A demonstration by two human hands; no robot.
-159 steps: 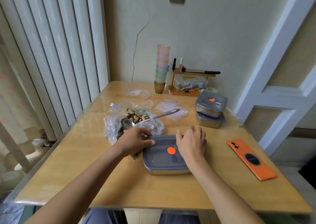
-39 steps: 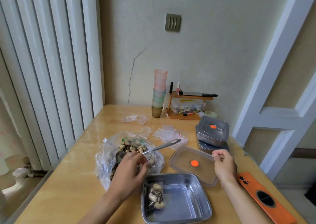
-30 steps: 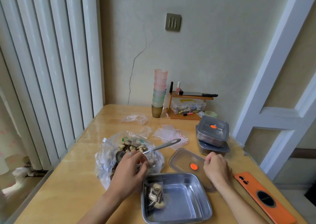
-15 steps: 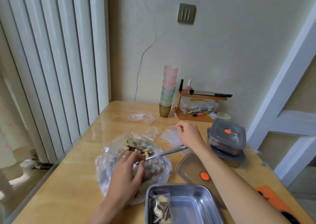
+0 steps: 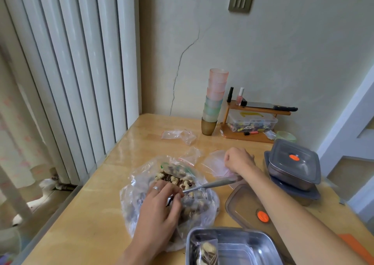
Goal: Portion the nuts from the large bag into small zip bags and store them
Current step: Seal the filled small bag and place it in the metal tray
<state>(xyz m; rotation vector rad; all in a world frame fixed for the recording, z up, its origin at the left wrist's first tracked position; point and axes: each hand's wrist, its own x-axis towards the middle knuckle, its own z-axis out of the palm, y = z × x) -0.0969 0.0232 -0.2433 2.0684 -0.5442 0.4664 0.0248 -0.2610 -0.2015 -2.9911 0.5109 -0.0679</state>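
The large clear bag of mixed nuts (image 5: 174,185) lies open at the table's middle. My left hand (image 5: 159,206) rests on it, fingers curled around the bowl end of a metal spoon (image 5: 212,184) whose handle points right. My right hand (image 5: 238,160) reaches over to a pile of empty small zip bags (image 5: 214,162) behind the nut bag and pinches one. An open steel container (image 5: 232,246) at the near edge holds one filled zip bag (image 5: 206,252) in its left corner. Its grey lid (image 5: 249,210) with an orange dot lies beside it under my right forearm.
Two lidded steel containers (image 5: 293,165) are stacked at the right. More empty zip bags (image 5: 178,135) lie further back. A stack of plastic cups (image 5: 214,102) and a small wooden shelf with a plastic box (image 5: 253,121) stand against the wall. An orange phone (image 5: 356,246) lies at the near right.
My right hand put the lid down beside the open container, then reached across to the empty zip bags and closed on one. My left hand stayed on the spoon in the nut bag.
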